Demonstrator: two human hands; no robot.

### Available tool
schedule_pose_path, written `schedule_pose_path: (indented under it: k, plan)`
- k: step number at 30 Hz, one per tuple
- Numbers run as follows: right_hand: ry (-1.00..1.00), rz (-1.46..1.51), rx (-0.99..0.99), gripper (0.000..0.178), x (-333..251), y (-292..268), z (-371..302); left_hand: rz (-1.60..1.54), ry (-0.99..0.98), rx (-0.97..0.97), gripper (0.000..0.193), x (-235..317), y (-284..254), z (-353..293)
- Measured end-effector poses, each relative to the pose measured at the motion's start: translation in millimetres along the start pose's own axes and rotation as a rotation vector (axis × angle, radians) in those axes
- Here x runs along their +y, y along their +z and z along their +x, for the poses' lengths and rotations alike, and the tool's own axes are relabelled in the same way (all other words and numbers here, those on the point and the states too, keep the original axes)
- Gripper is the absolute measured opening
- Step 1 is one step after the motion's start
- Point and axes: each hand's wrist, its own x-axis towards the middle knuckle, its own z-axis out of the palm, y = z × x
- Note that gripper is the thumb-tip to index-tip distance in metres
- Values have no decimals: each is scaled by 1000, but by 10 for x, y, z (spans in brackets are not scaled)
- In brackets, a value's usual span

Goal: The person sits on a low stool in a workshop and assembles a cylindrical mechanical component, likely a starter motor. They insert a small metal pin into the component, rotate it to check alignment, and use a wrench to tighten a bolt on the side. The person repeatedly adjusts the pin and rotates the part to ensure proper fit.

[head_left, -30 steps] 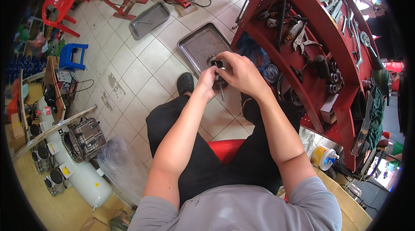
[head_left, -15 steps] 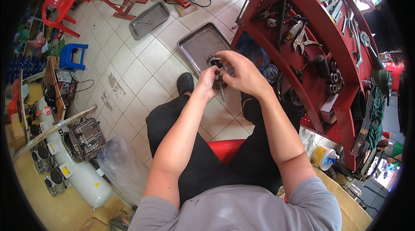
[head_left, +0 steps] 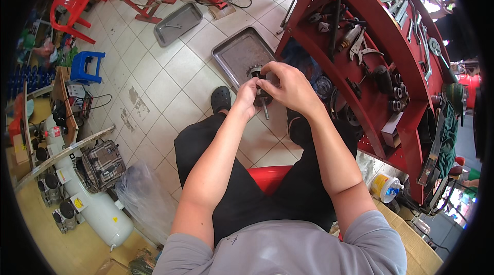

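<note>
Between my knees I hold a dark metal shaft with a gear (head_left: 254, 71). The toothed end points away from me, and a thin bright rod end (head_left: 265, 109) sticks out toward me below my fingers. My left hand (head_left: 248, 97) is closed round the middle of the shaft. From the other side my right hand (head_left: 289, 89) curls over it, thumb and index finger pinching near the gear. My fingers hide most of the middle. Beyond my hands, a large grey metal tray (head_left: 234, 58) lies on the tiled floor.
To my right stands a red tool rack (head_left: 360, 102) with wrenches, pliers and sockets. A smaller tray (head_left: 180, 24) holds a small metal piece. A blue stool (head_left: 87, 67), a red chair (head_left: 67, 5) and a white tank (head_left: 103, 218) are at left.
My right index finger has drawn in from being stretched over the gear to a bent pinch, leaving more gear teeth showing. My left hand has hardly moved.
</note>
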Motion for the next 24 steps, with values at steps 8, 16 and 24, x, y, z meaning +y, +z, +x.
schedule_pose_path:
  k: [8,16,24]
  plan:
    - [87,2,-52,31,-49,-11,-3,-23,-8,-16,27,-3,-14,12]
    - [-127,42,85,29,66,68,-10,-13,-7,-2,25,5,16,-1]
    - [-252,59,179,29,109,91,-14,-28,-15,12,28,-8,18,19]
